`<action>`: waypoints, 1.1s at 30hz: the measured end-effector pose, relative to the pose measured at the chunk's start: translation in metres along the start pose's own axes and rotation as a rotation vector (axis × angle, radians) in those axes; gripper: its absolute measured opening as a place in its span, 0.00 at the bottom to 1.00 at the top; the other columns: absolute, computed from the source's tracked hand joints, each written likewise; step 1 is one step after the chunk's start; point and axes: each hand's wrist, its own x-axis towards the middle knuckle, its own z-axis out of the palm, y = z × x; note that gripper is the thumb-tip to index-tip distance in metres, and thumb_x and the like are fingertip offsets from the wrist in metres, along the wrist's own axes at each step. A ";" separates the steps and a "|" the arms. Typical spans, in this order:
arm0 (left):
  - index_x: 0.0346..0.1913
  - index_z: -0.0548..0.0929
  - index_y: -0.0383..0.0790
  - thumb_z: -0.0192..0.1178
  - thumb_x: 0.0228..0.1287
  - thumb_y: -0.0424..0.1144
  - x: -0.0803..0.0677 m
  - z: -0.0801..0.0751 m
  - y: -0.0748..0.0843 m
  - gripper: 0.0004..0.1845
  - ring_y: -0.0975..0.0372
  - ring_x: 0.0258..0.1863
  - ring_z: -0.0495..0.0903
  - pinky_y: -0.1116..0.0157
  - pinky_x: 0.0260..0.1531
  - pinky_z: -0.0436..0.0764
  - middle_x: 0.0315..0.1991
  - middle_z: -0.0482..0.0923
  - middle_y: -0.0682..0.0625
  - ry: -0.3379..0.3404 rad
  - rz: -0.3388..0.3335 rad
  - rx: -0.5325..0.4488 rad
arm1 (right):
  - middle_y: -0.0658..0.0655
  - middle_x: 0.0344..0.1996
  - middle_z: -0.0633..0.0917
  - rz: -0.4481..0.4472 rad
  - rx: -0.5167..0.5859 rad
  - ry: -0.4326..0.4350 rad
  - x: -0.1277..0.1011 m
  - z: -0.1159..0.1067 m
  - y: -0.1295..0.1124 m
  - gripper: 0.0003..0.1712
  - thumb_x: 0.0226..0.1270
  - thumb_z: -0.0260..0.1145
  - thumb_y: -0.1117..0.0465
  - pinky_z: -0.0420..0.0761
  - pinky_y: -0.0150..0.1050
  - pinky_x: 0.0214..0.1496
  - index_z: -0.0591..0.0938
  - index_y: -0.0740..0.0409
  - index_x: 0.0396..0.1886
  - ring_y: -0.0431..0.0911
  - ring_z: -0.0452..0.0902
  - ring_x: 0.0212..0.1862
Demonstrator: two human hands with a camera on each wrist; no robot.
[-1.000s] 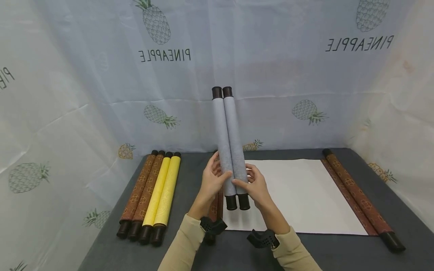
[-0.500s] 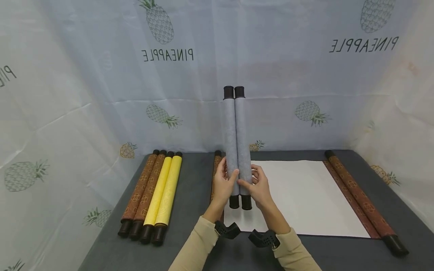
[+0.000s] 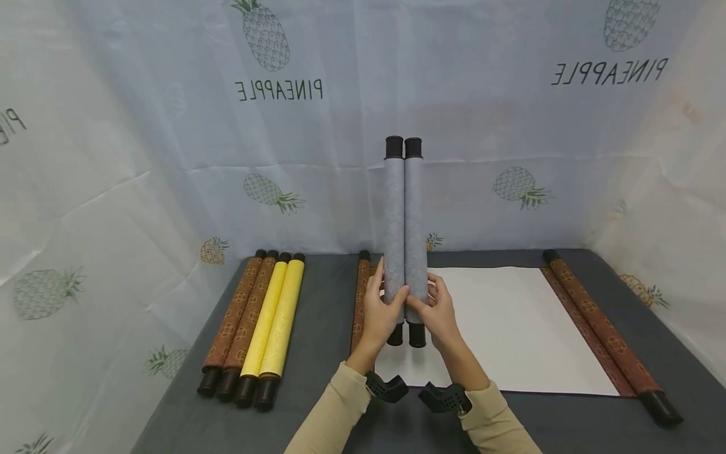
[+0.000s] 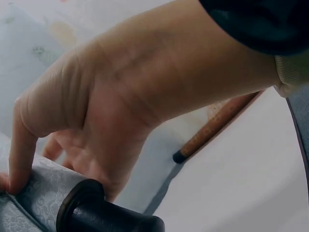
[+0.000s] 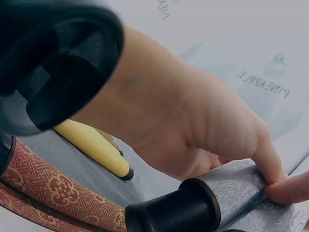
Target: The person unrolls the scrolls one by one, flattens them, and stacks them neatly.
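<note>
grey patterned silk fills my grip: my left hand (image 3: 379, 309) and my right hand (image 3: 438, 310) each curl fingers and thumb round one roller of a grey brocade scroll rolled into twin cylinders with black end knobs (image 3: 404, 227), thumbs meeting at the seam between the two rolls. i hold the scroll nearly upright above the near middle of the dark grey tabletop (image 3: 317, 296), its lower knobs just over the open white scroll sheet (image 3: 510, 328) behind my hands. that sheet is bounded by a brown patterned roller (image 3: 360, 296) just left of my left hand and a second brown patterned roller with a black knob (image 3: 607, 331) far to the right. well apart at the left lie two brown patterned rolls (image 3: 235, 318) touching two yellow rolls (image 3: 273, 325). a pale pineapple-print cloth backdrop (image 3: 170, 126) hangs behind.
</note>
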 end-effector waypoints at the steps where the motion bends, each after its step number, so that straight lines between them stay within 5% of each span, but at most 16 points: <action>1: 0.75 0.57 0.40 0.60 0.66 0.38 0.000 0.000 0.000 0.37 0.47 0.57 0.71 0.50 0.51 0.78 0.61 0.68 0.37 0.013 0.008 -0.005 | 0.70 0.59 0.77 -0.002 -0.007 0.002 0.000 -0.001 -0.001 0.34 0.61 0.64 0.73 0.80 0.47 0.52 0.64 0.62 0.67 0.57 0.79 0.55; 5: 0.74 0.58 0.40 0.61 0.65 0.38 -0.001 0.003 -0.002 0.37 0.47 0.56 0.73 0.53 0.50 0.80 0.60 0.71 0.37 0.061 0.019 -0.043 | 0.69 0.59 0.77 -0.012 -0.025 -0.004 -0.001 -0.002 -0.001 0.35 0.63 0.64 0.70 0.80 0.47 0.53 0.63 0.60 0.69 0.57 0.78 0.56; 12: 0.72 0.57 0.33 0.58 0.68 0.37 -0.002 0.005 -0.005 0.34 0.46 0.60 0.74 0.48 0.53 0.79 0.62 0.70 0.35 0.101 0.090 -0.033 | 0.66 0.48 0.77 -0.052 -0.040 0.013 0.001 -0.003 0.000 0.33 0.64 0.64 0.69 0.78 0.35 0.48 0.65 0.61 0.68 0.39 0.76 0.45; 15: 0.72 0.55 0.30 0.53 0.71 0.36 -0.002 0.004 -0.005 0.32 0.45 0.65 0.70 0.46 0.59 0.74 0.67 0.65 0.34 0.104 0.142 -0.005 | 0.70 0.53 0.78 -0.095 -0.043 -0.003 0.002 -0.004 0.001 0.32 0.64 0.63 0.71 0.78 0.30 0.48 0.65 0.65 0.68 0.45 0.79 0.50; 20: 0.72 0.50 0.30 0.44 0.76 0.36 -0.002 0.003 -0.008 0.29 0.44 0.66 0.70 0.46 0.61 0.72 0.69 0.62 0.30 0.135 0.234 0.176 | 0.73 0.61 0.73 -0.174 -0.061 -0.045 0.001 -0.004 0.004 0.32 0.69 0.58 0.70 0.79 0.31 0.52 0.60 0.71 0.70 0.61 0.73 0.62; 26: 0.71 0.52 0.29 0.44 0.74 0.33 -0.003 0.002 -0.014 0.28 0.44 0.49 0.82 0.49 0.47 0.82 0.60 0.72 0.28 0.212 0.366 0.405 | 0.75 0.57 0.73 -0.307 -0.133 0.029 -0.003 0.003 0.012 0.30 0.73 0.50 0.68 0.76 0.34 0.47 0.55 0.73 0.70 0.60 0.74 0.53; 30: 0.71 0.52 0.29 0.44 0.72 0.32 -0.002 0.000 -0.013 0.29 0.45 0.44 0.83 0.51 0.42 0.83 0.58 0.73 0.28 0.199 0.385 0.381 | 0.73 0.55 0.76 -0.342 -0.159 0.107 -0.003 0.007 0.018 0.31 0.71 0.49 0.67 0.75 0.34 0.42 0.55 0.71 0.70 0.57 0.75 0.49; 33: 0.72 0.51 0.32 0.44 0.71 0.33 -0.001 -0.001 -0.011 0.30 0.44 0.53 0.79 0.48 0.49 0.80 0.65 0.67 0.28 0.148 0.338 0.276 | 0.73 0.54 0.78 -0.334 -0.167 0.155 -0.004 0.007 0.020 0.31 0.68 0.49 0.66 0.75 0.34 0.39 0.57 0.70 0.69 0.56 0.76 0.44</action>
